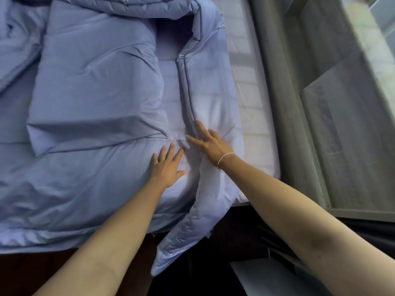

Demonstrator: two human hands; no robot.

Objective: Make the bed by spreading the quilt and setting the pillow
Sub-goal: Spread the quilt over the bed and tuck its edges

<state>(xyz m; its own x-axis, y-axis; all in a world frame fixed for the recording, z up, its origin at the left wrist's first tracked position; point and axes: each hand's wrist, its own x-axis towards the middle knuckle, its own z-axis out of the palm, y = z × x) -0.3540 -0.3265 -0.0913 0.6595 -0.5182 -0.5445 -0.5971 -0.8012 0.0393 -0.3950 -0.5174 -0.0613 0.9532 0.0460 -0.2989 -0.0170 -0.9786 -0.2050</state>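
Observation:
A light blue quilt lies rumpled and partly folded over itself across the bed. One corner hangs over the near edge. My left hand rests flat on the quilt with fingers spread. My right hand, with a thin white band at the wrist, lies flat just to its right, fingers spread along a folded edge of the quilt. Neither hand grips anything. No pillow is clearly in view.
A white checked mattress sheet shows along the right side of the bed. Beyond it runs a grey ledge under a window. A dark floor lies below the bed's near edge.

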